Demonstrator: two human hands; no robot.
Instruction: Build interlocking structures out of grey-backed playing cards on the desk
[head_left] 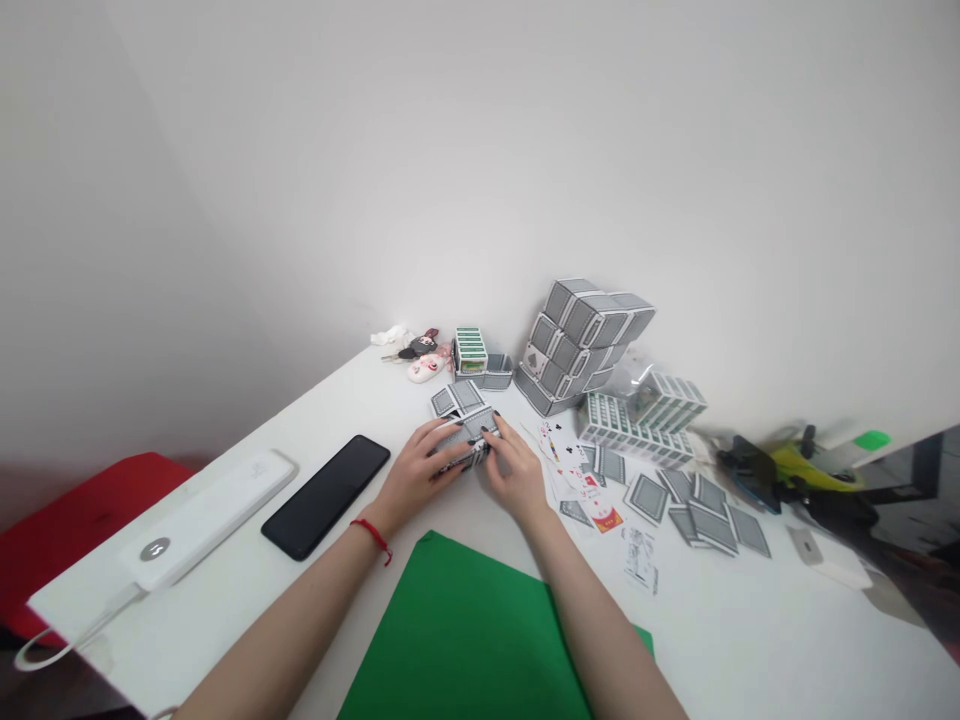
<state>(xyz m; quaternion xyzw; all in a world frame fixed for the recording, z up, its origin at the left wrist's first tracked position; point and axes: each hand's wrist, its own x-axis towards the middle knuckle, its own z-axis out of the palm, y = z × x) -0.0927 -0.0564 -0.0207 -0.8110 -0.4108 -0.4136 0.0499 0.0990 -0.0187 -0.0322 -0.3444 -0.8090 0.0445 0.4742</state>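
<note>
Near the far edge of the table, my left hand [420, 468] and my right hand [516, 470] close from both sides on a small block of folded playing cards [474, 426] with grey backs. Fingers of both hands press on its top and sides, so part of it is hidden. Just behind it, touching or nearly so, is another grey card piece [459, 397]. Loose playing cards [559, 440], some face up, lie right beside my right hand. A tall stack of grey card blocks [581, 345] stands against the wall, slightly to the right.
Green-and-white card boxes [634, 428] sit right of the stack, with scattered cards [701, 515] in front. More boxes [471, 350] and keys with charms [424, 350] stand behind. A black phone [327, 495], white power strip [210, 520] and green sheet [472, 635] lie nearer.
</note>
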